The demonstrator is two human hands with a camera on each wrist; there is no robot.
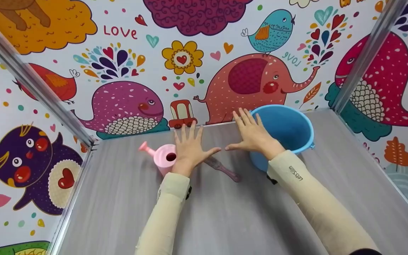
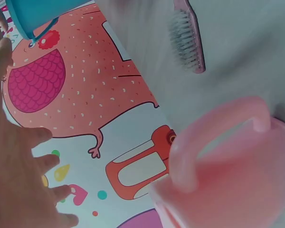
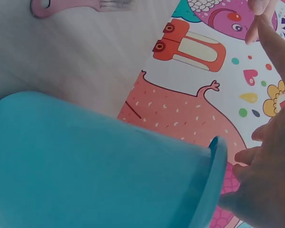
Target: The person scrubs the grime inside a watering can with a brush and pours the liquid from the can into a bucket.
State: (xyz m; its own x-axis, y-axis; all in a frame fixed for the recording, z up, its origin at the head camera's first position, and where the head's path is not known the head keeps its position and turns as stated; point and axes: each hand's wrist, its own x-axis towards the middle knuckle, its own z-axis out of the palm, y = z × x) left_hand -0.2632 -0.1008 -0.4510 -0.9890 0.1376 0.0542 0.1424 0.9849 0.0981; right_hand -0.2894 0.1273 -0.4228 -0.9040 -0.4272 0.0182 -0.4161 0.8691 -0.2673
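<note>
In the head view my left hand (image 1: pixel 190 148) is spread flat with straight fingers, held over the table and overlapping the right side of a pink watering can (image 1: pixel 161 157). My right hand (image 1: pixel 253 136), fingers also spread, hovers by the left rim of a blue bucket (image 1: pixel 284 127). Neither hand holds anything. Between them lies a pinkish hairbrush (image 1: pixel 225 169), its bristle end partly hidden behind the left hand. The left wrist view shows the brush's bristles (image 2: pixel 184 40) and the can's handle (image 2: pixel 218 128); the right wrist view shows the bucket's side (image 3: pixel 95 161).
The grey wood-look tabletop (image 1: pixel 221 219) meets a wall printed with cartoon animals (image 1: pixel 129 102) at the back. Metal corner posts (image 1: pixel 37 78) stand at left and right. Similar printed panels close off both sides.
</note>
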